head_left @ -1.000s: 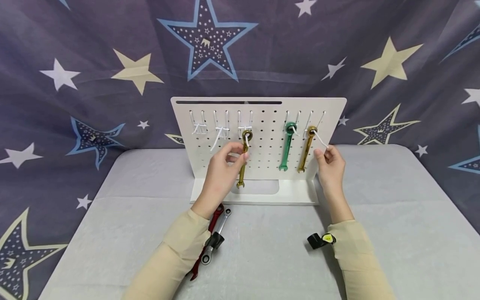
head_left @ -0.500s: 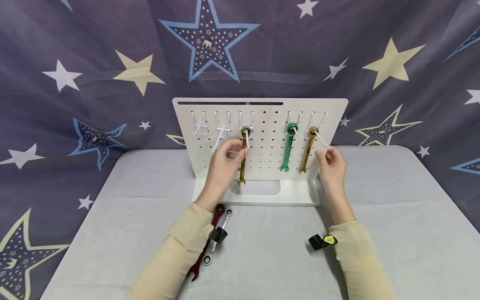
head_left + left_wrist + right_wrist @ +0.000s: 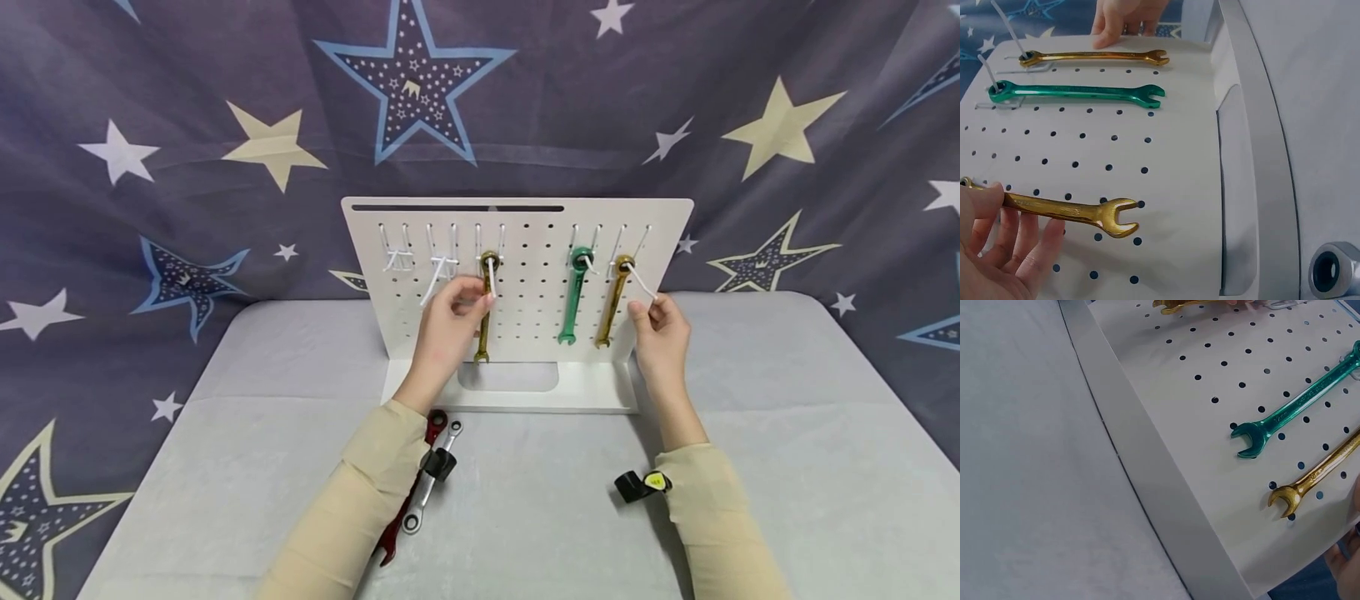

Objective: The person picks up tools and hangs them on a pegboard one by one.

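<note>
Before the pegboard (image 3: 630,205), left hand (image 3: 448,325) pinches an upright gold combination wrench (image 3: 1075,212); right hand (image 3: 663,335) grips the pegboard's edge.

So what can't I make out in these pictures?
Head: middle of the shiny silver metal wrench, behind the small black device.
Left wrist: ring end of the held gold metal wrench, partly past the left edge.
Right wrist: ring end of the lower gold metal wrench, past the right edge.

Versus 1 s ago: gold wrench (image 3: 483,332) in the person's left hand (image 3: 446,329) sits higher and hangs straighter; its ring has slid along the hook (image 3: 492,278), closer to the pegboard (image 3: 637,215).
</note>
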